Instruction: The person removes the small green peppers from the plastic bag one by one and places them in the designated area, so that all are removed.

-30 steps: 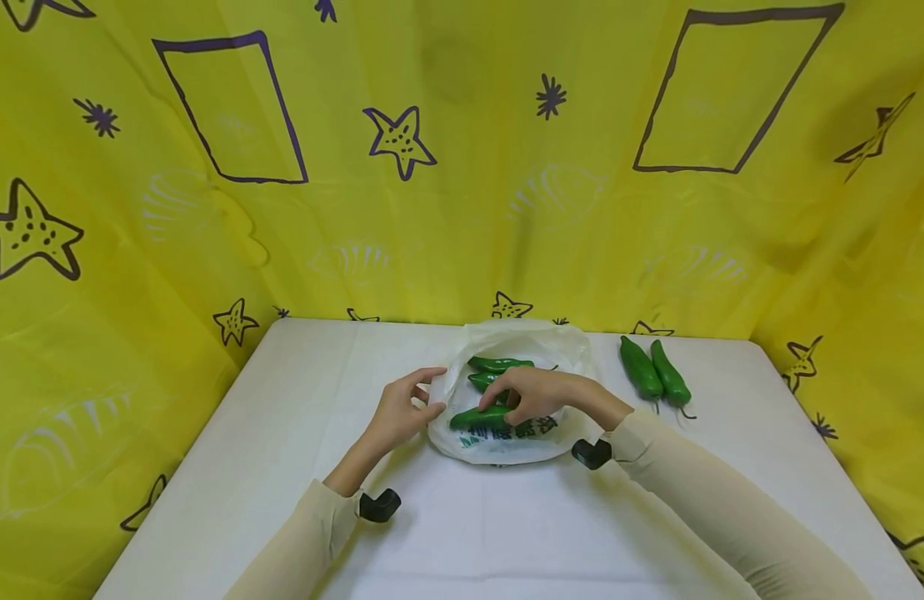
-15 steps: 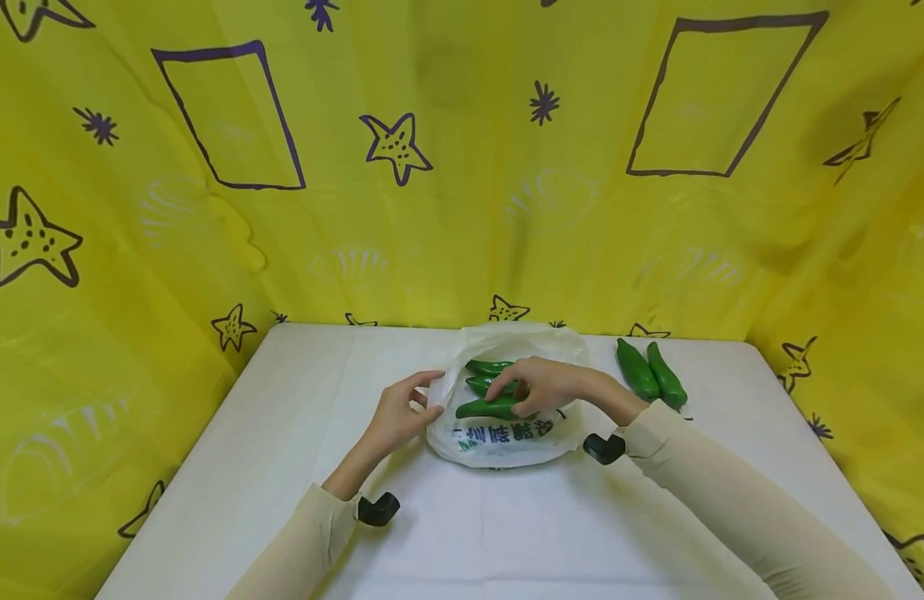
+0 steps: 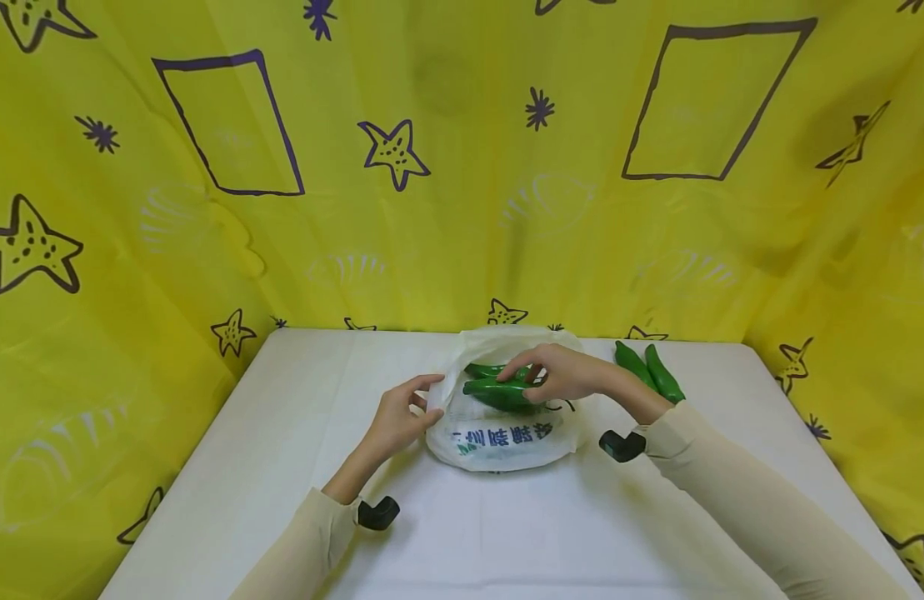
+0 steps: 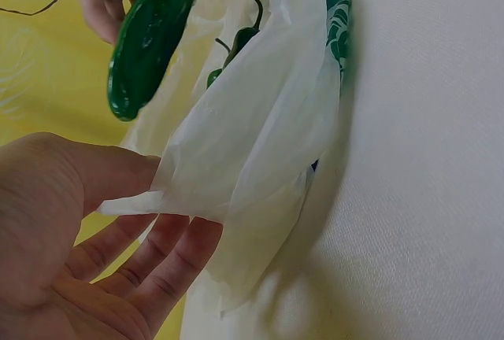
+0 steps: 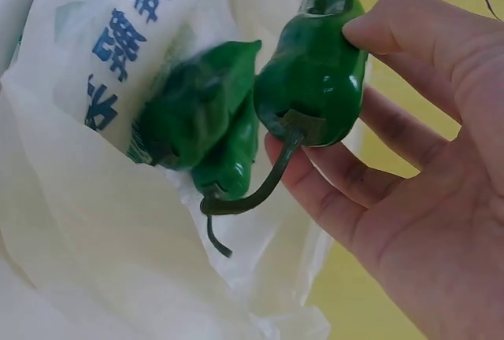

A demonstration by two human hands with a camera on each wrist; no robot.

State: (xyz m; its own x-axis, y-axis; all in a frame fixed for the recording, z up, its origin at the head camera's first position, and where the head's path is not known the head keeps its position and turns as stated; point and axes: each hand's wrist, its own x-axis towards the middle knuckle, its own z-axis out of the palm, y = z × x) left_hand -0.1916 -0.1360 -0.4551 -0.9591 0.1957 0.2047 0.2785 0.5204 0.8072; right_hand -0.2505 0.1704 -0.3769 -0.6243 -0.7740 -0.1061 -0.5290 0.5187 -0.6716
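Observation:
My left hand pinches the left edge of a thin white plastic bag, thumb and fingers on either side of the film. Its mouth is held partly open. In my right hand is a long glossy green pepper, pinched near its stem end over the bag. The right wrist view shows this pepper's curved stem pointing away from the fingers. Other green peppers lie in the bag behind it, with two stems showing past the film in the left wrist view.
Two more green peppers lie side by side on the white table, right of the bag and partly behind my right forearm. A yellow printed curtain encloses the table's back and sides.
My right hand has lifted the held pepper up and to the right, uncovering the bag's printed lettering and overlapping the other peppers. My left hand keeps its place at the bag's edge.

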